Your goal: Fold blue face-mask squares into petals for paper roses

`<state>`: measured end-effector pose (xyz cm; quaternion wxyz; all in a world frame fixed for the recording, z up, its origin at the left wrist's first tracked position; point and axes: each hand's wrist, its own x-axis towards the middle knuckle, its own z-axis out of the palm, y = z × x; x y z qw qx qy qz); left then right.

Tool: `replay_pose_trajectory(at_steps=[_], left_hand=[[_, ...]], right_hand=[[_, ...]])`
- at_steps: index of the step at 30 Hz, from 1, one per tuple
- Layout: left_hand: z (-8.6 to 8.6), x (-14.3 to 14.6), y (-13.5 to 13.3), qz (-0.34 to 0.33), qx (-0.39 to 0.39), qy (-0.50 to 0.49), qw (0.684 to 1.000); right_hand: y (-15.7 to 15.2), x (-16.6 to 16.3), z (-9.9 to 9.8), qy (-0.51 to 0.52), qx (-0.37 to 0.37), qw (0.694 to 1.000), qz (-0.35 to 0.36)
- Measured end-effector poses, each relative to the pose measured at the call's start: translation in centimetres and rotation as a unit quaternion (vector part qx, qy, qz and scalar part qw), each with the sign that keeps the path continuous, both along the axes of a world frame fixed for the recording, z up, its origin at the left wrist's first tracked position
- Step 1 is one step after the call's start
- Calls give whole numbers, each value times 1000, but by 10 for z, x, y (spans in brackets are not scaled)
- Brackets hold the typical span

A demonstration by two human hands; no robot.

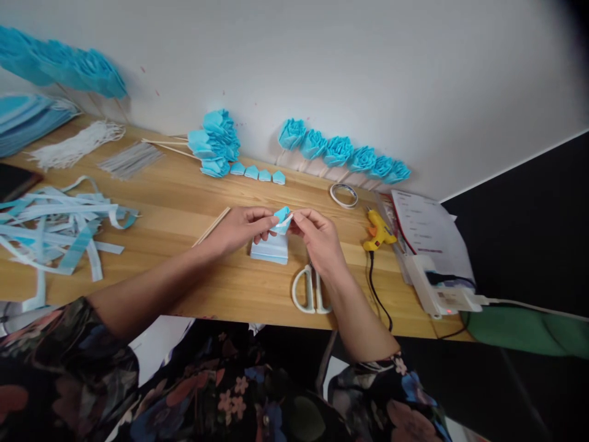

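Between my two hands is a small folded piece of blue and white fabric (282,221), held a little above the table. My left hand (246,228) pinches its left side with thumb and fingers. At its right edge, my right hand (318,236) grips the white border between thumb and forefinger. Beneath it lies a stack of pale blue fabric pieces (269,250). White-handled scissors (304,291) rest close below my right hand, their blades mostly hidden. Thin wooden sticks (211,226) lie beside my left wrist, and several folded blue pieces (251,172) form a row farther back.
Blue fabric flowers (339,151) on sticks lean along the wall, with more flowers (216,144) lying left. A tape roll (343,195), yellow glue gun (380,231) and power strip (423,285) are at right. Cut strips (69,227) and white cords (80,144) lie left.
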<state>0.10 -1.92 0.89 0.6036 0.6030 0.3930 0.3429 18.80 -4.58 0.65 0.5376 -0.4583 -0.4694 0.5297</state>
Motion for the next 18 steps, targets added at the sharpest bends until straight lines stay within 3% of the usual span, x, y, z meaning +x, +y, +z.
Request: replay_pose_trajectory(at_steps=[10, 18], left_hand=[[7, 3, -2, 17, -74, 1, 997], [2, 1, 0, -2, -67, -20, 998]], right_hand=[[-1, 1, 4, -131, 105, 983, -74], [-1, 1, 5, -139, 104, 981, -92]])
